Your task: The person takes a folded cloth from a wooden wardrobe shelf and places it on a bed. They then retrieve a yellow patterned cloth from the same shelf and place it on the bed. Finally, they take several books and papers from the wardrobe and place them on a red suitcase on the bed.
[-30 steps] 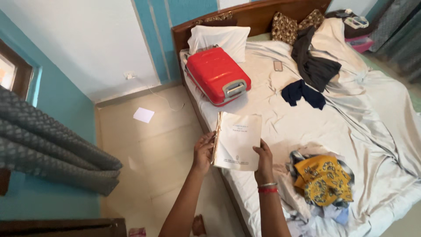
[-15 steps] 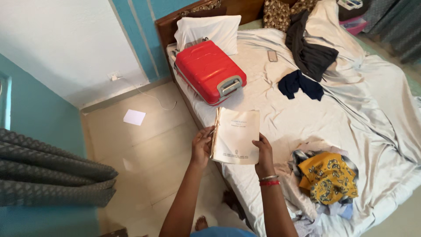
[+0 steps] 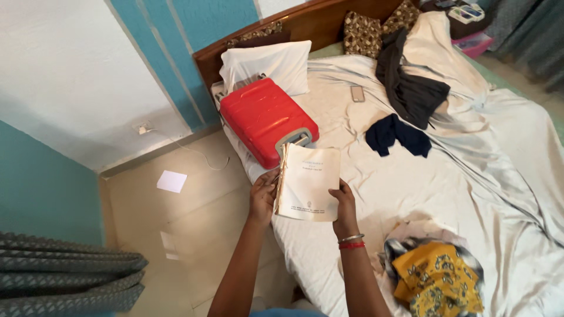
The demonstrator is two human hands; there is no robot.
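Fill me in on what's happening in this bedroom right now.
A person stands beside a bed, holding a thin cream paperback book in both hands: the left hand at its worn spine, the right hand at its lower right edge. Just beyond it, a closed red suitcase lies on the bed, with scattered clothes nearby.

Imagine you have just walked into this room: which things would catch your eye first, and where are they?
The red suitcase lies near the bed's head end, against the white pillow. Just below it, the left hand and right hand hold a worn cream booklet over the bed's edge. A yellow patterned cloth lies crumpled at the lower right.
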